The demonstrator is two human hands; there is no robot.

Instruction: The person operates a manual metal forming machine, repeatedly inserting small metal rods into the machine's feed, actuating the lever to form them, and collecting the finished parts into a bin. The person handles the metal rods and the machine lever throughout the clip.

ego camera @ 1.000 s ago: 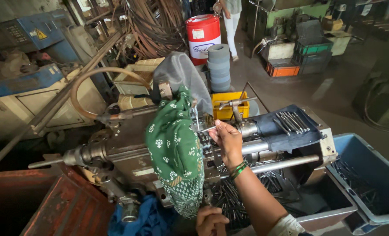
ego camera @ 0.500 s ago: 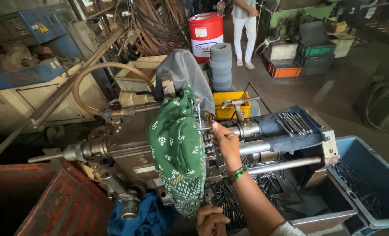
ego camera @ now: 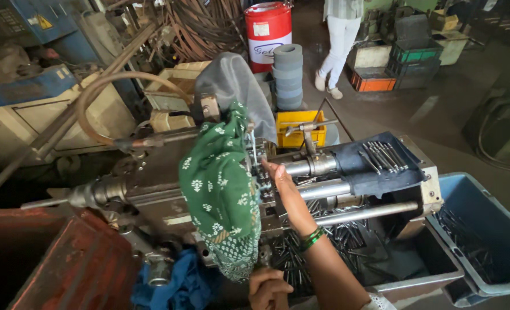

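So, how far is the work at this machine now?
Done: many thin metal rods lie in the tray under the machine. In hand: the right hand reaches into the machine beside the green cloth; the left hand grips something low down. Left: more rods wait on the dark cloth.

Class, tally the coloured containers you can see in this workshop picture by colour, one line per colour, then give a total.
Red-and-white drum: 1
Yellow bin: 1
Orange crate: 1
Green crate: 1
Blue bin: 1
Rusty red box: 1
Total: 6
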